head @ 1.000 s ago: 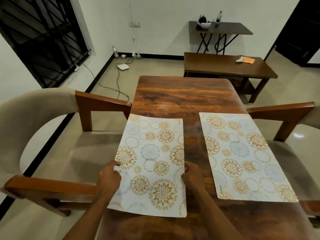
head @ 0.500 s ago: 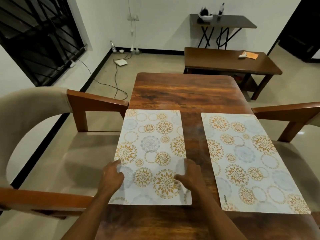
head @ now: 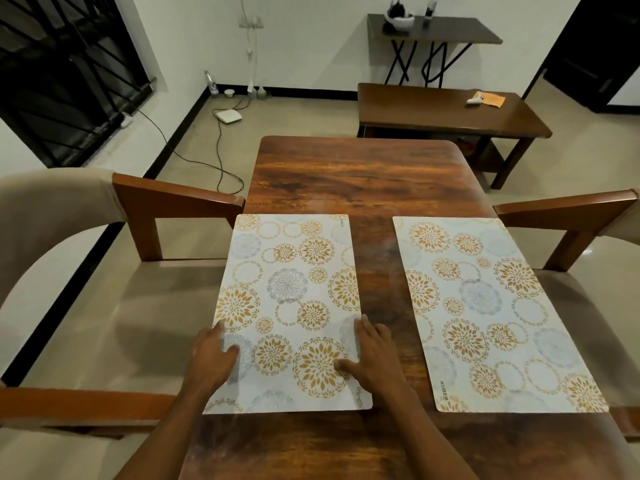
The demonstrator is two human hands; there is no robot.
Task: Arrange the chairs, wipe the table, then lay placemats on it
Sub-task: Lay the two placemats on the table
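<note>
Two white placemats with gold and blue flower circles lie flat on the dark wooden table (head: 353,174). The left placemat (head: 291,285) runs along the table's left side, and both hands rest on its near half. My left hand (head: 213,358) lies on its left edge with fingers spread. My right hand (head: 372,355) lies flat on its right edge, thumb on the mat. The right placemat (head: 485,306) lies untouched near the table's right edge. A cushioned wooden chair (head: 173,199) stands at the left side and another chair (head: 568,213) at the right.
A low brown side table (head: 433,112) with an orange paper stands beyond the dining table. Behind it is a dark folding table (head: 450,29) with a bowl and a bottle. Cables and a white box (head: 228,116) lie on the floor at left.
The left placemat slid away from me and squared up with the table's edge. Both hands went from gripping its sides to lying flat on top of it.
</note>
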